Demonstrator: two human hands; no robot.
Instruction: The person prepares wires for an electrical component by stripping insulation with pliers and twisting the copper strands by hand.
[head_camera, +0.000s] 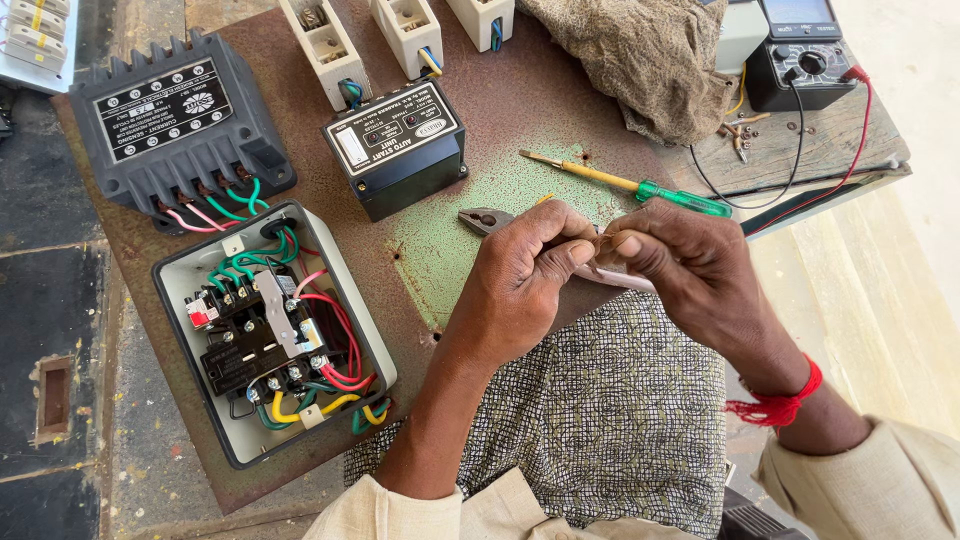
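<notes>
I see both hands meeting over the lap: the left hand (520, 285) pinches one end of a small thin piece (603, 243), too small to name, and the right hand (690, 265) grips the other end, fingertips close for control. Pliers (487, 220) lie just beyond the left knuckles, screwdriver (625, 184) beside them, both within reach. The open starter box (268, 335) sits left, wiring exposed. The black unit (397, 147) carries a white-bordered label on top; the finned cover (180, 125) has a larger white-printed plate.

Left hand (525, 280) and right hand (690, 265) meet, fingertips pinched together.
</notes>
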